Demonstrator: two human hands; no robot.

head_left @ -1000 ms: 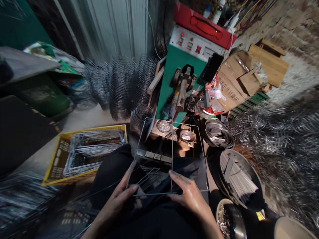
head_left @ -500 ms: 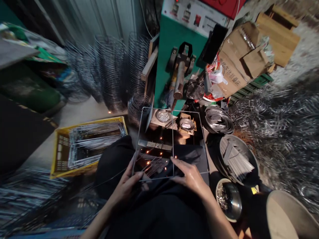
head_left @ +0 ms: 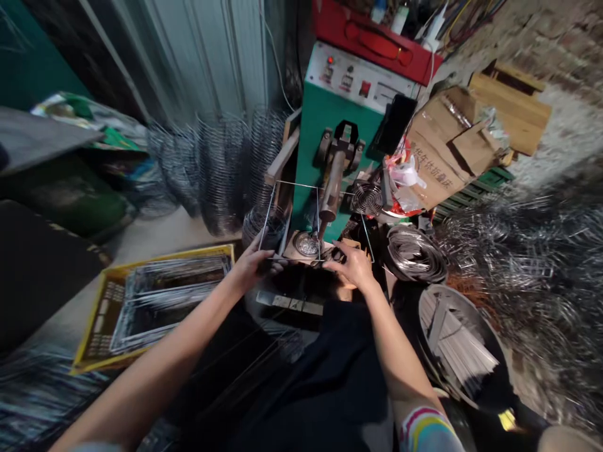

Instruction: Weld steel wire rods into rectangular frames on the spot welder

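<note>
Grip of left hand (head_left: 254,266) and right hand (head_left: 354,265), 2 together, holds 1 wire frame (head_left: 318,213) at 1 green machine (head_left: 315,116).

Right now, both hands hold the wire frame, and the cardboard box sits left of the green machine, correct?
No, the head view shows the cardboard box right of the green machine. The left hand and right hand do hold the wire frame.

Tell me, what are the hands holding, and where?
A wire frame: the left hand grips its near left corner, the right hand its near edge, toward the right.
</note>
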